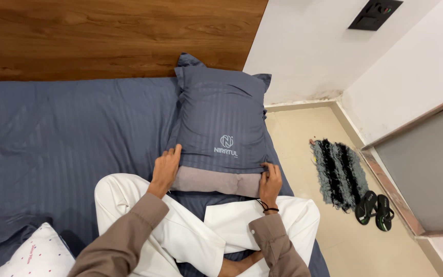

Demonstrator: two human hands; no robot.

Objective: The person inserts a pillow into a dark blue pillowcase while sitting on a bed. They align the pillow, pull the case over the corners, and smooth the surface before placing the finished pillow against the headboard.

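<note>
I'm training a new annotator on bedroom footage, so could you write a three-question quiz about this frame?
1. True or false: the pillow is fully inside its blue cover.
2. Which hand holds the cover's open edge at the side nearer the floor mat? A) left B) right
3. What footwear lies on the floor beside the mat?

Key:
1. False; the pillow's grey end still sticks out.
2. B, the right hand; the left hand holds the other corner.
3. A pair of dark sandals.

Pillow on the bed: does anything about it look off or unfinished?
Yes. The cover stops short: a grey strip of pillow sticks out at the near end, between the left hand and right hand.
</note>
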